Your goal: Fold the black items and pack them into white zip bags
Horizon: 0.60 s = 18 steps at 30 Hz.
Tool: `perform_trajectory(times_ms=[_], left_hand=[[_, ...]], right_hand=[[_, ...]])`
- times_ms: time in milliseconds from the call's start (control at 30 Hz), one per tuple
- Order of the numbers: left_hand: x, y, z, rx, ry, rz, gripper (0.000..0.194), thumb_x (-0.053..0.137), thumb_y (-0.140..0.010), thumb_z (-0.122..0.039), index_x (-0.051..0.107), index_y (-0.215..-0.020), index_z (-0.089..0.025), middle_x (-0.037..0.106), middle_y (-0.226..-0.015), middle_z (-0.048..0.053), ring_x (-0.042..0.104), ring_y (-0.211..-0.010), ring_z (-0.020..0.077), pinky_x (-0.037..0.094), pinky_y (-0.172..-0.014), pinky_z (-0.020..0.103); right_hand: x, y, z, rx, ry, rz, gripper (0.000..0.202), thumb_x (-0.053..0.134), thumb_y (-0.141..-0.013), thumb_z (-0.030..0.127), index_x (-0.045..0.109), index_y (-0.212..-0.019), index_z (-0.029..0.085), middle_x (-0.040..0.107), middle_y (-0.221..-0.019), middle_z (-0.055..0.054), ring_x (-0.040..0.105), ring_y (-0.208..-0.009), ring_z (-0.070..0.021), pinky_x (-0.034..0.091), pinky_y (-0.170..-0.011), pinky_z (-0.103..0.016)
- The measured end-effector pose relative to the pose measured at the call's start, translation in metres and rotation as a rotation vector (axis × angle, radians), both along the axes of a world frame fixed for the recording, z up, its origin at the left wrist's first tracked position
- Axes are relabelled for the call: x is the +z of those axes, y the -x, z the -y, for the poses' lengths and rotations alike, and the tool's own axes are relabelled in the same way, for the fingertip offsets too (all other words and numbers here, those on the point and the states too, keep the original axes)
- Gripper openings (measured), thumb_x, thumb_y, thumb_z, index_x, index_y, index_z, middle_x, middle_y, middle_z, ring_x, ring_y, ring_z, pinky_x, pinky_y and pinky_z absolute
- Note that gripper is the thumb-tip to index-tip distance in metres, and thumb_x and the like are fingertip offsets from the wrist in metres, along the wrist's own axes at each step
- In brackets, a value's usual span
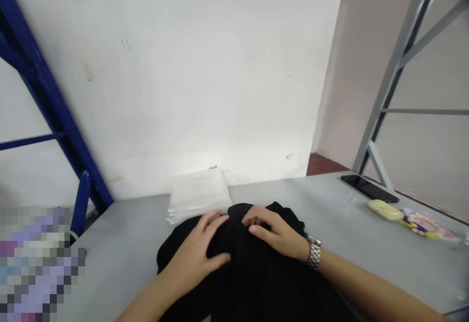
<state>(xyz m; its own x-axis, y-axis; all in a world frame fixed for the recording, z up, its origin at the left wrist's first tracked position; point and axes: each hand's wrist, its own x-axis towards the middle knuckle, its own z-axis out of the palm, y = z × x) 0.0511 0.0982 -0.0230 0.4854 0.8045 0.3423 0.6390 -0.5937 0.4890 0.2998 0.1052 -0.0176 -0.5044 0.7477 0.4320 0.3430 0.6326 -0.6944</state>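
Observation:
A black piece of cloth (pixel 252 273), loosely bunched, lies on the grey table in front of me and runs down to the bottom of the view. On its left side rests my left hand (pixel 200 251), open, with thumb and fingers spread over the fabric. My right hand (pixel 273 231) lies on the upper right part of the cloth. Its fingers are loosely bent with the thumb apart, and no object shows in them. A metal watch (pixel 314 252) is on the right wrist. What kind of cloth item it is, I cannot tell.
Behind the cloth, a stack of clear plastic bags (pixel 198 192) sits against the white wall. The grey table (pixel 124 244) carries a black phone (pixel 368 188), a yellow case (pixel 384 209) and a colourful trinket (pixel 428 224) at right. Blue (pixel 54 87) and grey (pixel 392 77) frames flank it.

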Motion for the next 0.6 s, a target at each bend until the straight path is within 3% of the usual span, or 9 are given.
perform_trajectory(times_ms=[133, 233, 300, 333, 433, 500, 600], left_hand=[[0.002, -0.005, 0.014, -0.115, 0.138, -0.024, 0.072, 0.070, -0.071, -0.039, 0.038, -0.135, -0.039, 0.029, -0.146, 0.004, 0.037, -0.129, 0.0329, 0.034, -0.104, 0.051], [0.002, -0.003, 0.014, -0.191, 0.087, -0.020, 0.087, 0.074, -0.062, -0.054, 0.033, -0.138, -0.038, 0.026, -0.148, 0.007, 0.034, -0.131, 0.0356, 0.032, -0.105, 0.053], [0.001, -0.006, 0.016, -0.236, 0.025, -0.035, 0.096, 0.076, -0.055, -0.058, 0.034, -0.138, -0.037, 0.024, -0.149, 0.008, 0.031, -0.131, 0.0375, 0.032, -0.105, 0.055], [-0.001, -0.008, 0.018, -0.243, -0.009, -0.039, 0.088, 0.075, -0.058, -0.057, 0.039, -0.136, -0.037, 0.024, -0.149, 0.008, 0.032, -0.131, 0.0371, 0.033, -0.104, 0.054], [-0.002, -0.014, 0.021, -0.198, -0.074, 0.033, 0.026, 0.061, -0.081, -0.035, 0.064, -0.106, -0.030, 0.041, -0.140, 0.006, 0.044, -0.122, 0.0301, 0.039, -0.100, 0.047], [-0.001, -0.014, 0.018, -0.090, -0.049, 0.220, 0.019, 0.048, -0.085, -0.022, 0.066, -0.090, -0.025, 0.055, -0.123, 0.006, 0.052, -0.112, 0.0250, 0.043, -0.096, 0.041], [0.000, -0.003, 0.003, 0.195, 0.101, 0.552, 0.017, 0.045, -0.084, -0.025, 0.061, -0.087, -0.023, 0.064, -0.087, 0.002, 0.061, -0.086, 0.0211, 0.050, -0.078, 0.034]], right_hand=[[-0.003, -0.008, -0.011, -0.104, 0.022, -0.001, 0.021, 0.054, -0.087, 0.034, 0.060, -0.103, 0.023, 0.058, -0.104, -0.004, 0.054, -0.096, -0.0163, 0.044, -0.089, -0.032], [-0.011, -0.011, -0.018, -0.081, 0.109, 0.033, 0.038, 0.059, -0.083, 0.039, 0.055, -0.118, 0.024, 0.052, -0.122, -0.006, 0.047, -0.116, -0.0191, 0.034, -0.104, -0.035], [-0.018, -0.009, -0.020, -0.122, 0.158, 0.062, 0.049, 0.062, -0.080, 0.038, 0.050, -0.124, 0.021, 0.051, -0.126, -0.008, 0.047, -0.117, -0.0208, 0.034, -0.104, -0.037], [-0.021, -0.006, -0.021, -0.161, 0.158, 0.074, 0.047, 0.062, -0.079, 0.035, 0.052, -0.122, 0.019, 0.053, -0.123, -0.009, 0.049, -0.115, -0.0214, 0.035, -0.102, -0.037], [-0.024, -0.001, -0.022, -0.287, 0.153, 0.066, 0.022, 0.059, -0.079, 0.026, 0.063, -0.098, 0.017, 0.062, -0.097, -0.007, 0.058, -0.092, -0.0200, 0.043, -0.088, -0.036], [-0.020, -0.001, -0.022, -0.313, 0.231, -0.002, 0.011, 0.058, -0.079, 0.027, 0.063, -0.081, 0.017, 0.062, -0.079, -0.004, 0.058, -0.076, -0.0172, 0.046, -0.076, -0.033], [-0.010, -0.006, -0.022, -0.277, 0.387, -0.180, 0.018, 0.057, -0.079, 0.034, 0.057, -0.070, 0.018, 0.058, -0.068, 0.000, 0.054, -0.065, -0.0140, 0.044, -0.065, -0.029]])
